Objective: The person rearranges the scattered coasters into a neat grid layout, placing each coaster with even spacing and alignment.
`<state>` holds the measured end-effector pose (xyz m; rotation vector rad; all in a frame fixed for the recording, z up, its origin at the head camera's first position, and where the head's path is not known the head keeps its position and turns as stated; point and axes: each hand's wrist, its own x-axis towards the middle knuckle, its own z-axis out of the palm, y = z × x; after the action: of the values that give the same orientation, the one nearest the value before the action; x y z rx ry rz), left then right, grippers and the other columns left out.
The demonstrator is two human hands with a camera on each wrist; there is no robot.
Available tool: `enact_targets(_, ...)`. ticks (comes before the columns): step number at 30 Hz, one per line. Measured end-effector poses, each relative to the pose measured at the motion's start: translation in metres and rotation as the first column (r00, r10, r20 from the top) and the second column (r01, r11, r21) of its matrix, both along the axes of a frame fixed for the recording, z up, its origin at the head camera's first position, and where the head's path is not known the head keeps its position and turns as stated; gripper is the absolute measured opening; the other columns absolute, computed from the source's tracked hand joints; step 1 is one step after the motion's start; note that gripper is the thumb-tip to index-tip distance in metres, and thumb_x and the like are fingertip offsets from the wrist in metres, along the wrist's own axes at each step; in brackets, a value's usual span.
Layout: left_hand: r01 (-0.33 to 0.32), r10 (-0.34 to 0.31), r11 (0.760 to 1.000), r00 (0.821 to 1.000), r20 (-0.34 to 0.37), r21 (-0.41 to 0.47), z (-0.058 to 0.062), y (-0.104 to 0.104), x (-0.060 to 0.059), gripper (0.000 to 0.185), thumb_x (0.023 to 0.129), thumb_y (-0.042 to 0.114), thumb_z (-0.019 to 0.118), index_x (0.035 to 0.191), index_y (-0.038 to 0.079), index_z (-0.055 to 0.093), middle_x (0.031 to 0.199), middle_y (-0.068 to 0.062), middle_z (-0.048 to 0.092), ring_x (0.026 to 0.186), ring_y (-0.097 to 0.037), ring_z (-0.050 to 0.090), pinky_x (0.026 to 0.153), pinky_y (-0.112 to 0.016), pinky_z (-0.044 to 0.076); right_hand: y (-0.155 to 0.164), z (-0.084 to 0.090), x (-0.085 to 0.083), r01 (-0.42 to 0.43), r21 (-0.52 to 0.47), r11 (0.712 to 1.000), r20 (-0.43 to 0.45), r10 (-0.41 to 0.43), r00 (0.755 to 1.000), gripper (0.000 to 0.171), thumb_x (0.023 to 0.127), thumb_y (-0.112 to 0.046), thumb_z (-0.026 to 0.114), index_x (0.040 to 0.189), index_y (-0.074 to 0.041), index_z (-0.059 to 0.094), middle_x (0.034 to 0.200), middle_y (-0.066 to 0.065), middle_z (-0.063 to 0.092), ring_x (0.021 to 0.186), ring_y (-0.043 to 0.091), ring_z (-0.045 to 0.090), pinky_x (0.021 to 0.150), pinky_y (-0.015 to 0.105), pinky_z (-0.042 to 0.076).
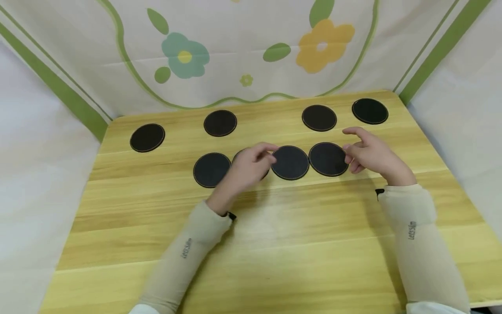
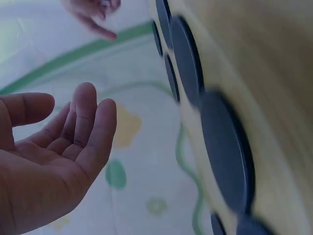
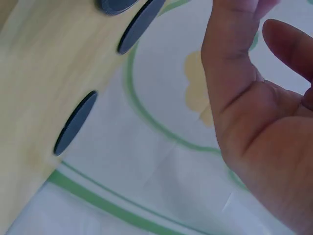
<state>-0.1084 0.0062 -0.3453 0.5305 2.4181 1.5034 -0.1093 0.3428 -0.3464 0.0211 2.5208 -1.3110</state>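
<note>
Just black discs point(image 1: 290, 162) lying flat

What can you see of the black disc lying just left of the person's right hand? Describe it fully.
The black disc is round, flat and matte, with a thin pale rim line. It lies flat on the wooden table, at the right end of the near row, edge to edge with the middle disc. The right hand is at its right edge; contact is unclear.
</note>
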Motion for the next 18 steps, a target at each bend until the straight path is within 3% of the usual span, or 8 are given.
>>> enact_targets(3,-0.049,0.049,0.999,0.999,-0.004,-0.018,0.003,-0.039,-0.009,0.031,0.104,0.012,0.050,0.132,0.012,0.064,0.104,-0.005,0.071,0.092,-0.019,0.066,0.076,-0.036,0.053,-0.021,0.006,-0.001,-0.038,0.019,0.999,-0.027,0.039,0.999,0.053,0.106,-0.015,0.051,0.155,-0.009,0.032,0.088,0.022,0.064,0.066,0.032,0.066,0.062,0.040,0.060)
enact_targets(9,-0.083,0.079,0.994,0.995,-0.054,-0.078,-0.003,-0.082,-0.026,0.032,0.105,0.011,0.051,0.135,0.009,0.062,0.107,-0.010,0.069,0.097,-0.026,0.065,0.084,-0.040,0.051,-0.049,0.017,-0.018,-0.119,0.057,0.991,-0.074,0.123,0.990,0.044,0.107,-0.018,0.052,0.149,-0.008,0.044,0.099,0.022,0.062,0.075,0.032,0.066,0.065,0.035,0.059)
enact_targets(14,-0.125,0.112,0.978,0.990,-0.086,-0.169,-0.007,-0.109,-0.041,0.033,0.105,0.012,0.050,0.135,0.009,0.062,0.112,-0.013,0.068,0.098,-0.024,0.063,0.081,-0.041,0.051,-0.083,0.024,-0.036,-0.184,0.066,0.981,-0.100,0.190,0.977,0.041,0.106,-0.018,0.053,0.146,-0.008,0.049,0.102,0.016,0.061,0.081,0.035,0.066,0.067,0.039,0.058)
enact_targets(18,-0.202,0.186,0.949,0.979,-0.085,-0.241,-0.008,-0.135,-0.058,0.035,0.105,0.014,0.047,0.136,0.008,0.061,0.116,-0.015,0.066,0.099,-0.028,0.062,0.074,-0.041,0.049,-0.117,0.029,-0.052,-0.239,0.086,0.967,-0.097,0.247,0.964,0.038,0.106,-0.019,0.054,0.142,-0.010,0.053,0.106,0.016,0.062,0.087,0.035,0.065,0.073,0.045,0.058)
